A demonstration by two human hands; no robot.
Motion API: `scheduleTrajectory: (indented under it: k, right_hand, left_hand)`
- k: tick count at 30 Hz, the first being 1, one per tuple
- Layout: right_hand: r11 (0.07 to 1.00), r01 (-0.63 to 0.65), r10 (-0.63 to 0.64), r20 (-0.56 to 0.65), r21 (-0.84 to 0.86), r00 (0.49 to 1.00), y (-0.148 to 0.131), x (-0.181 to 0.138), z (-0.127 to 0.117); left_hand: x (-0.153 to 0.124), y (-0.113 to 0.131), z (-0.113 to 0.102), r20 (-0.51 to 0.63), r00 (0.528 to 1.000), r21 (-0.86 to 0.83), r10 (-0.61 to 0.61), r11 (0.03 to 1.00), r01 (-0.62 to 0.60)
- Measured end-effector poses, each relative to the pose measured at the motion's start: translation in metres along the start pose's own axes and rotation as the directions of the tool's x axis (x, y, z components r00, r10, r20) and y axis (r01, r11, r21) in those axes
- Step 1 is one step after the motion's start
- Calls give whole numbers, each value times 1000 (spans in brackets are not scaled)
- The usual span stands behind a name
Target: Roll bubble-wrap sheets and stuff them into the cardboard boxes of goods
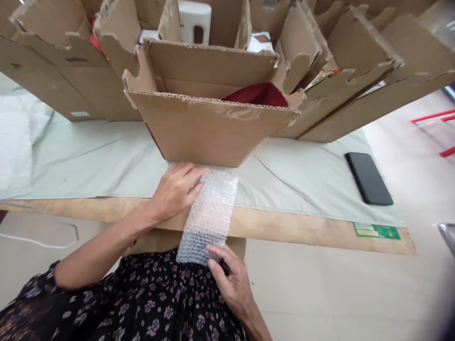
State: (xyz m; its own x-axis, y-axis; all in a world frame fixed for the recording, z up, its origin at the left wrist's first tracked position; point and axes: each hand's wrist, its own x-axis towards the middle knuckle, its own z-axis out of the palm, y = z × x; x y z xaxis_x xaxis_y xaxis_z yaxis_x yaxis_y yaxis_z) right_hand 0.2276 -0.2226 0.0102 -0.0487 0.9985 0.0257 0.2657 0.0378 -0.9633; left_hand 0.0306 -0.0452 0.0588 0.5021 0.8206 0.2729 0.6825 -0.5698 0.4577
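Observation:
A narrow piece of bubble wrap (209,213) runs over the table's front edge toward my lap. My left hand (177,188) lies at its far left corner, fingers stretched out and thumb apart, touching the wrap. At the near right corner, my right hand (229,274) pinches the wrap's edge between thumb and fingers. Just beyond the wrap stands an open cardboard box (213,130), with a dark red item (258,94) showing inside.
More cardboard bins (103,90) line the back, some holding items such as a white box (195,21). A black phone (368,179) and a green card (377,231) lie at right. Sheets of bubble wrap (14,142) are at far left on the pale cloth (106,161).

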Motion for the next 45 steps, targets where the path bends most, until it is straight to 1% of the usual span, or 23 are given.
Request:
scheduleTrajectory:
  k: [2, 4, 6, 8, 9, 11, 14, 16, 18, 20, 21, 22, 23, 24, 26, 28, 30, 33, 35, 37, 39, 42, 45]
  right_hand:
    - [995, -62, 59, 51, 73, 997, 1, -1, -4]
    - [967, -162, 141, 117, 196, 983, 2, -3, -6]
    - [885, -279, 235, 160, 372, 959, 2, -4, -7]
    - [746, -349, 305, 175, 568, 936, 1, -2, -5]
    - [673, -355, 322, 176, 649, 930, 0, 0, -3]
    - [565, -334, 310, 181, 754, 933, -2, 6, 1]
    - [540, -281, 240, 174, 794, 955, -6, 11, 3]
    - [627, -223, 205, 118, 746, 972, -10, 9, 2]
    - [803, -123, 166, -20, 583, 986, -15, 5, -4]
    - [967, 48, -9, -155, 249, 988, -20, 4, -12]
    - [987, 157, -149, -159, 39, 976, -22, 6, -16]
    - [950, 264, -284, -107, -165, 953, -22, 9, -20]
    - [872, 359, -385, -13, -334, 923, -22, 15, -23]
    - [781, 430, -439, 92, -453, 894, -21, 22, -26]
    - [652, 492, -447, 231, -578, 864, -18, 36, -27]
    - [603, 509, -437, 280, -614, 855, -14, 48, -26]
    - [592, 512, -441, 282, -623, 852, -11, 55, -24]
    - [583, 524, -450, 290, -621, 845, -11, 59, -24]
    - [571, 542, -457, 310, -616, 834, -13, 60, -26]
    - [570, 559, -479, 310, -602, 821, -15, 63, -28]
    - [598, 565, -500, 286, -568, 818, -17, 67, -29]
    - [679, 523, -479, 228, -516, 848, -20, 74, -28]
    - [712, 447, -484, 82, -541, 871, -21, 77, -28]
  left_hand:
    - [-25, 6, -13, 122, 983, -162, 137, 980, -117]
    - [-52, 12, -27, 277, 922, -360, 271, 919, -162]
    - [-72, 15, -36, 373, 860, -485, 349, 863, -140]
    - [-81, 16, -38, 390, 839, -530, 379, 838, -131]
    - [-83, 16, -36, 378, 844, -536, 380, 834, -135]
    - [-82, 19, -28, 338, 884, -517, 322, 849, -111]
    - [-79, 28, -10, 193, 976, -435, 103, 900, -10]
    - [-77, 35, 0, 94, 993, -390, -77, 914, 108]
    - [-74, 40, 7, 61, 975, -381, -215, 898, 222]
    - [-71, 43, 10, 74, 960, -383, -270, 881, 277]
    - [-69, 43, 11, 80, 959, -381, -272, 881, 282]
    - [-67, 43, 11, 84, 960, -376, -269, 883, 280]
    - [-65, 43, 11, 85, 961, -367, -263, 889, 275]
    - [-64, 43, 11, 80, 963, -356, -258, 895, 270]
    - [-63, 43, 11, 65, 967, -338, -247, 906, 254]
    - [-65, 43, 12, 33, 979, -330, -203, 922, 202]
    - [-71, 41, 11, -63, 990, -293, -128, 950, 104]
    - [-80, 38, 7, -196, 979, -140, 53, 987, -81]
    - [-84, 35, 5, -150, 972, -53, 180, 980, -189]
    - [-84, 32, 5, -77, 968, -26, 240, 970, -243]
    - [-82, 30, 7, -70, 973, -58, 221, 973, -225]
    - [-75, 30, 10, -120, 984, -194, 134, 969, -155]
    - [-67, 31, 12, -150, 989, -274, 17, 960, -58]
